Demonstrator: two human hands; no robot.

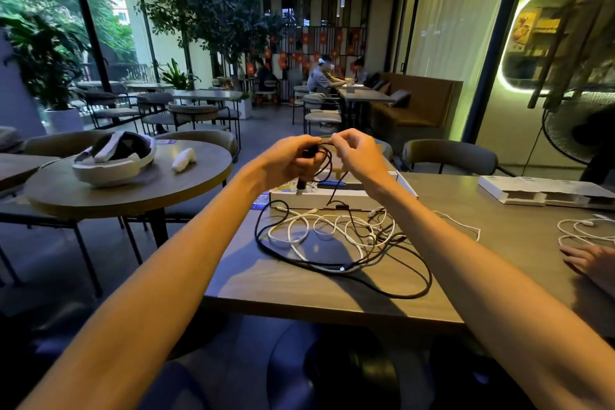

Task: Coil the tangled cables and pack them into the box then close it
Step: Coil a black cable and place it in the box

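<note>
I'm seeing the thin black cable (255, 228) being held up over the open white cardboard box (319, 201) at the far edge of the grey rectangular table (299, 293). Its slack is trailing down through the tangled white cords (319, 226). Left hand (288, 160) is gripping the gathered loops with curled fingers; right hand (354, 152) is pinching a strand just beside it.

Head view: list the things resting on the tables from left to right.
White headset → white controller → tangled cables → flat white box. The open box overlaps the cables, so it is left out.
</note>
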